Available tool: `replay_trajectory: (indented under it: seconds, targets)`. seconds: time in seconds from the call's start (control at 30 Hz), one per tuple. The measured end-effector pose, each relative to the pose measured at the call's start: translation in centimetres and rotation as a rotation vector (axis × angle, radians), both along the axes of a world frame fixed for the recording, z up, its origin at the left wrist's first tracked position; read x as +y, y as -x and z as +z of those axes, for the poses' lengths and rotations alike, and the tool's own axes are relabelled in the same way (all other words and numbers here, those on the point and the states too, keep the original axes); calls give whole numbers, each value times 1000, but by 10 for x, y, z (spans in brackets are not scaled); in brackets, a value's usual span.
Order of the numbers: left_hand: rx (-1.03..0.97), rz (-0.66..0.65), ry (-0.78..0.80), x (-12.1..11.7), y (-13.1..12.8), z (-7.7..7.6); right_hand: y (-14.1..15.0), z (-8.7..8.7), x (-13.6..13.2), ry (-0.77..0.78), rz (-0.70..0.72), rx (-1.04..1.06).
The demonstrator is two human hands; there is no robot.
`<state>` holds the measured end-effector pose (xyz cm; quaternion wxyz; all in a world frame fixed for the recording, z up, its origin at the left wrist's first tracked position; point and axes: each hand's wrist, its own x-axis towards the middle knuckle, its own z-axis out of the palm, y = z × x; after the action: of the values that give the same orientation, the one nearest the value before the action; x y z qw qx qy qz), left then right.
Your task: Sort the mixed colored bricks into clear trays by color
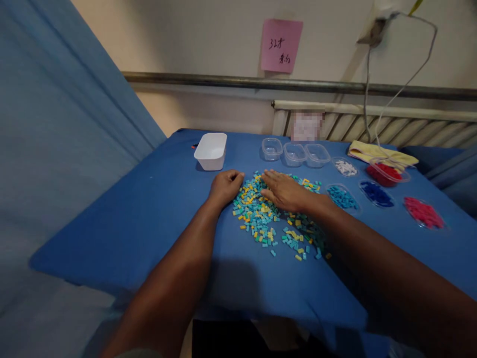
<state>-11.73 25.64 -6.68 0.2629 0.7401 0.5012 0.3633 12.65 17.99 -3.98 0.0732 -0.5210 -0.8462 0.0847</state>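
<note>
A loose pile of small building bricks (263,214) in teal, green and yellow is spread over the blue table (156,214). At the pile's left edge rests my left hand (225,187), its fingers curled in; whatever is inside them, if anything, is hidden. My right hand (283,190) lies palm down over the upper middle of the pile, fingers stretched out and thumb apart. It touches or hovers just over the bricks; which one I cannot tell. My right forearm passes above the pile's right side and shades some bricks there.
Behind my left hand stands a white tub (211,151). Clear plastic containers (294,155) line the back. On the right are dishes of white pieces (346,167), teal bricks (342,197), dark blue pieces (376,193), red pieces (383,173) and pink pieces (424,212), near a yellow cloth (363,151).
</note>
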Motion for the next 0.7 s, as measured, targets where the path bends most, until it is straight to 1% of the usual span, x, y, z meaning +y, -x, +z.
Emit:
replay_trajectory:
  seconds: [0.1, 0.23, 0.37, 0.47, 0.53, 0.6, 0.63, 0.7]
  targets:
    - [-4, -12, -8, -1, 0, 1, -1, -5, -13, 35, 104, -3]
    - [6, 13, 9, -2, -1, 2, -18, -10, -48, 66, 72, 17]
    - [19, 5, 11, 0, 0, 1, -34, -6, -82, 83, 31, -7]
    - [19, 2, 10, 1, 1, -2, -38, -2, -106, 90, 62, -8]
    - [23, 8, 16, 1, 1, -2, -37, 0, -117, 96, 104, 6]
    - [29, 5, 16, 0, 1, -1, -34, 1, -118, 91, 137, 27]
    - [33, 2, 14, 0, 1, -1, -31, 2, -113, 82, 147, 40]
    - [40, -1, 9, -2, 0, 1, -22, 2, -93, 57, 141, 62]
